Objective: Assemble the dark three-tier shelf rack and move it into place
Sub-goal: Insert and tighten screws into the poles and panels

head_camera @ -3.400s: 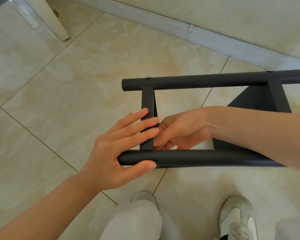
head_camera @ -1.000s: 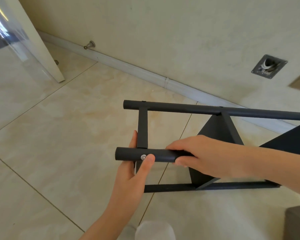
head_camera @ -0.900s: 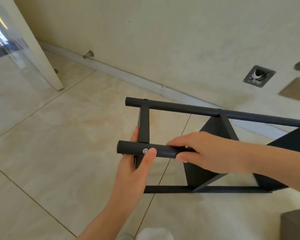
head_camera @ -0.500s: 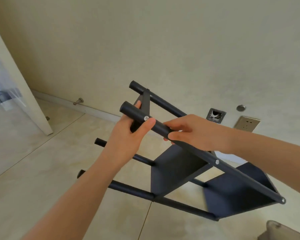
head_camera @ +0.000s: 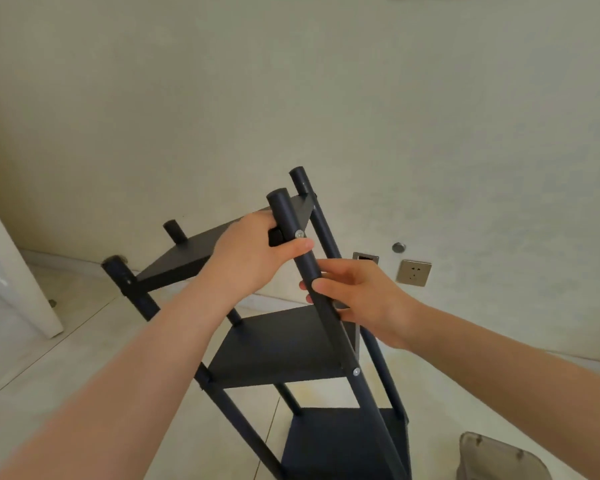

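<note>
The dark three-tier shelf rack [head_camera: 281, 348] is close to upright in front of me, leaning a little to the left, with three flat shelves between four round posts. My left hand [head_camera: 253, 251] grips the top of the near right post where it meets the top shelf, thumb just under a silver screw. Lower on that same post, my right hand [head_camera: 357, 299] is wrapped around it above the middle shelf. The rack's feet are out of view below.
A pale wall stands right behind the rack, with a socket plate [head_camera: 413, 273] and a square metal fitting [head_camera: 365, 258] low on it. A white door panel [head_camera: 18, 289] is at the left. A grey translucent container [head_camera: 492, 459] sits on the tiled floor at the lower right.
The rack has swung from lying on its side on the floor up to nearly upright. Both hands kept hold of the same post and rose with it. My view lifted toward the wall.
</note>
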A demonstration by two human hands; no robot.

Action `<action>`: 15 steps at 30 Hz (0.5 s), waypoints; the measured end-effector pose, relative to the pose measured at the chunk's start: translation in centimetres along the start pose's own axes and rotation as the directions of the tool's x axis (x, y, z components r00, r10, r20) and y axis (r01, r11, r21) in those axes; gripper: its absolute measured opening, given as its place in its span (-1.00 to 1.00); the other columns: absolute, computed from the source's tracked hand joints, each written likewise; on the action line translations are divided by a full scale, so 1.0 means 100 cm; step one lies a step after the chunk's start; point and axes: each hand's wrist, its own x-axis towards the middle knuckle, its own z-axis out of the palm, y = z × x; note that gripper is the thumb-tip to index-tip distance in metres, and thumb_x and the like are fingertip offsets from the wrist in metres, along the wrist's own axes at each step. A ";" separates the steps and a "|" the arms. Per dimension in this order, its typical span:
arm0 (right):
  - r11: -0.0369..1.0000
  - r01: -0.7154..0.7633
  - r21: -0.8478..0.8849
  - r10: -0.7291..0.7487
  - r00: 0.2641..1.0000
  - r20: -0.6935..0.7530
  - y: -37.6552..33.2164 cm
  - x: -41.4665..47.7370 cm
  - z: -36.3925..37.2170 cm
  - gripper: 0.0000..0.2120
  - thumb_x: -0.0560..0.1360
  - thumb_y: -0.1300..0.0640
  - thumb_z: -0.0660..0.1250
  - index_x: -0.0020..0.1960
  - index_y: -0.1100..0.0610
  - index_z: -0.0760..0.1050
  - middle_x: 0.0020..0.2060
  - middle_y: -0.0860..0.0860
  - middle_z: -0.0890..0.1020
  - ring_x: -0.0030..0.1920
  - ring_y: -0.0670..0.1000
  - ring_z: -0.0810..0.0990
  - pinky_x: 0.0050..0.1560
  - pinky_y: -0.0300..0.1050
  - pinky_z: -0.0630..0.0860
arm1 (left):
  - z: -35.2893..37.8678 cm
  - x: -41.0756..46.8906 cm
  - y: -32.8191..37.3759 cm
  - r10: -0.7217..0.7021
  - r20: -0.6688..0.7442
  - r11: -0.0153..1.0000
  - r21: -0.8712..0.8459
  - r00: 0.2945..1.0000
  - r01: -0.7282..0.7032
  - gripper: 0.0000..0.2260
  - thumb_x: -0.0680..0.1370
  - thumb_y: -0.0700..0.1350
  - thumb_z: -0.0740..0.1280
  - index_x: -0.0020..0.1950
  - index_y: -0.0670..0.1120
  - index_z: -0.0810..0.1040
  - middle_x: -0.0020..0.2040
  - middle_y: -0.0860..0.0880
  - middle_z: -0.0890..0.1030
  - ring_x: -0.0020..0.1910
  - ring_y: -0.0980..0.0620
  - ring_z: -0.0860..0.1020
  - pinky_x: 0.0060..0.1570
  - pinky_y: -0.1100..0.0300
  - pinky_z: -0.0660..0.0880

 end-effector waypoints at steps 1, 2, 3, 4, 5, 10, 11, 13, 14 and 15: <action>1.000 -0.016 0.025 0.017 1.000 -0.023 0.003 -0.007 0.000 -0.78 0.60 0.17 0.32 0.12 -0.15 0.56 0.00 -0.07 0.72 0.07 -0.01 0.68 0.13 -0.05 0.59 | 0.004 -0.007 0.005 0.005 -0.021 1.000 0.011 1.000 -0.004 -0.82 0.54 0.17 0.41 0.00 0.12 0.51 -0.11 0.19 0.56 -0.07 0.17 0.56 -0.08 0.22 0.48; 0.998 -0.033 0.050 0.035 0.998 -0.048 0.006 -0.015 -0.001 -0.76 0.58 0.17 0.34 0.19 -0.08 0.56 0.00 -0.06 0.72 0.06 0.00 0.69 0.16 -0.01 0.59 | 0.009 -0.015 0.010 0.010 -0.041 1.000 0.010 0.999 -0.010 -0.79 0.53 0.16 0.41 0.08 0.10 0.55 -0.04 0.15 0.60 0.02 0.11 0.59 0.04 0.12 0.52; 0.996 -0.049 0.076 0.054 0.996 -0.076 0.009 -0.022 -0.002 -0.75 0.56 0.17 0.37 0.22 -0.02 0.55 0.00 -0.05 0.72 0.05 0.01 0.69 0.18 0.03 0.59 | 0.013 -0.024 0.015 0.017 -0.061 1.000 0.004 0.998 -0.017 -0.74 0.53 0.15 0.41 0.15 0.08 0.57 0.03 0.12 0.63 0.09 0.08 0.59 0.14 0.06 0.53; 0.993 -0.062 0.097 0.071 0.993 -0.098 0.012 -0.029 -0.002 -0.74 0.54 0.17 0.40 0.21 0.02 0.55 0.01 -0.02 0.72 0.05 0.02 0.70 0.19 0.07 0.59 | 0.017 -0.032 0.020 0.024 -0.074 1.000 0.001 0.997 -0.024 -0.70 0.54 0.15 0.41 0.21 0.06 0.58 0.11 0.09 0.64 0.15 0.07 0.59 0.21 0.02 0.52; 0.991 -0.072 0.111 0.085 0.990 -0.112 0.015 -0.037 -0.003 -0.75 0.52 0.18 0.42 0.19 0.05 0.55 0.01 0.00 0.72 0.04 0.04 0.70 0.18 0.10 0.59 | 0.021 -0.040 0.024 0.028 -0.077 1.000 0.002 0.997 -0.028 -0.66 0.54 0.14 0.40 0.26 0.05 0.57 0.17 0.08 0.64 0.18 0.07 0.58 0.26 -0.01 0.50; 0.994 -0.082 0.076 0.089 0.992 -0.093 0.031 -0.074 -0.015 -0.81 0.50 0.16 0.45 0.11 0.07 0.61 0.02 0.01 0.70 0.02 0.02 0.70 0.08 0.04 0.65 | 0.031 -0.073 0.042 0.030 -0.003 0.999 -0.015 1.000 -0.030 -0.75 0.55 0.09 0.41 0.21 0.17 0.51 0.16 0.18 0.56 0.16 0.17 0.50 0.38 -0.13 0.40; 0.995 -0.066 0.071 0.074 0.991 -0.112 0.035 -0.080 -0.023 -0.86 0.51 0.15 0.45 0.07 0.08 0.63 0.02 0.00 0.70 0.00 0.01 0.70 0.05 0.02 0.66 | 0.032 -0.079 0.046 0.027 0.015 1.000 -0.009 1.000 -0.027 -0.79 0.55 0.08 0.41 0.15 0.21 0.47 0.13 0.20 0.53 0.16 0.18 0.48 0.41 -0.16 0.36; 0.997 -0.043 0.062 0.057 0.969 -0.239 0.041 -0.089 -0.043 -0.94 0.53 0.13 0.42 -0.01 0.06 0.65 0.00 0.00 0.69 -0.02 0.01 0.70 0.00 -0.05 0.67 | 0.032 -0.088 0.052 0.019 0.050 1.000 -0.004 0.999 -0.019 -0.79 0.56 0.07 0.40 0.10 0.26 0.41 0.15 0.22 0.52 0.27 0.14 0.47 0.47 -0.19 0.29; 0.997 -0.052 0.051 0.065 0.948 -0.313 0.045 -0.091 -0.053 -0.94 0.54 0.12 0.41 0.00 0.05 0.64 -0.01 0.01 0.68 -0.01 0.03 0.68 0.00 -0.08 0.66 | 0.033 -0.092 0.053 0.020 0.058 1.000 -0.012 0.998 -0.020 -0.78 0.57 0.07 0.39 0.12 0.27 0.41 0.18 0.22 0.52 0.32 0.14 0.45 0.49 -0.17 0.27; 0.996 -0.080 0.032 0.086 0.928 -0.362 0.049 -0.091 -0.062 -0.91 0.56 0.10 0.39 0.05 0.04 0.61 0.00 0.01 0.66 0.02 0.04 0.66 0.02 -0.08 0.65 | 0.033 -0.096 0.054 0.022 0.059 0.999 -0.025 0.998 -0.021 -0.77 0.57 0.06 0.39 0.16 0.25 0.43 0.20 0.24 0.50 0.32 0.16 0.44 0.49 -0.12 0.28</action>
